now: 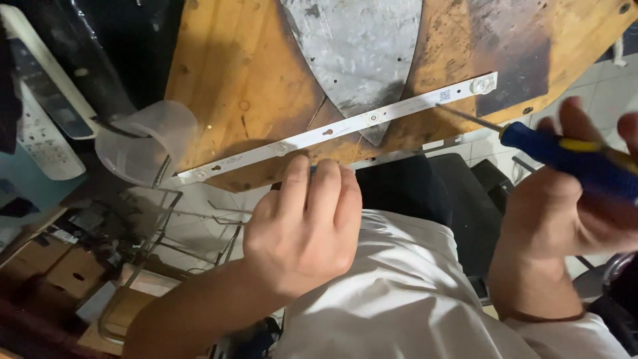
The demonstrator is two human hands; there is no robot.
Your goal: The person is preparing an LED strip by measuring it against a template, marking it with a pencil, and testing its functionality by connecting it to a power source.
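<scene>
Head: screwdriver handle cut off.

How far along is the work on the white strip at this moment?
Done: the white strip lies flat along the edge of the wooden table. In hand: the left hand presses the strip's near edge, and the right hand holds a blue screwdriver whose tip points at the strip's right end without clearly touching it. Left: the round lenses, such as the end lens, all sit in place, apparently untouched.
</scene>
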